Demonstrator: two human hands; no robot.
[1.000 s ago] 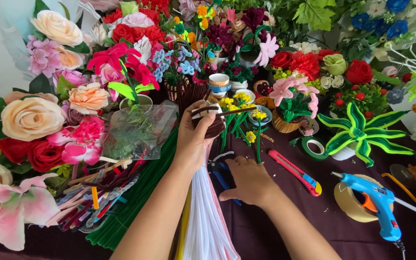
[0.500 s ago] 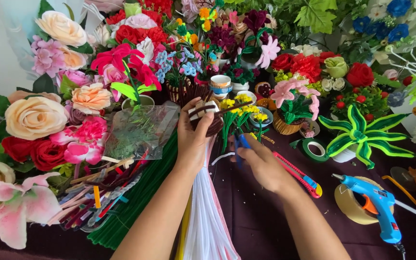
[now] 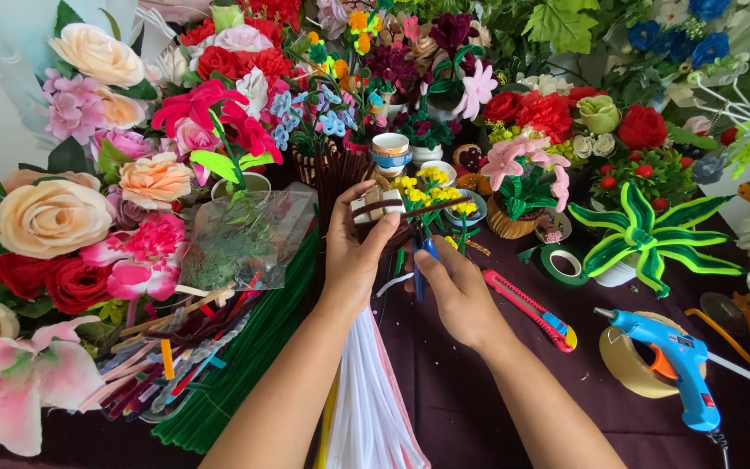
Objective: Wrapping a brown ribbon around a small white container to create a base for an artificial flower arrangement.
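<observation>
My left hand (image 3: 353,252) is raised over the table and grips a small cardboard piece wound with brown pipe cleaner (image 3: 384,208), whose ends stick out to the right. My right hand (image 3: 453,291) is just below and to the right, closed around blue-handled scissors (image 3: 421,260) that point up toward the brown wire. Under both forearms lie bundles of white (image 3: 366,399), pink and green pipe cleaners (image 3: 245,365).
Artificial flowers crowd the left and back, with small potted ones (image 3: 523,187) at centre. A red utility knife (image 3: 536,310), green tape roll (image 3: 562,263), brown tape roll (image 3: 631,360) and blue glue gun (image 3: 674,365) lie on the purple cloth at right. A clear bag (image 3: 240,239) sits left.
My right hand has lifted from the table with the blue scissors and moved up close to the wound brown pipe cleaner. My left hand has held almost still.
</observation>
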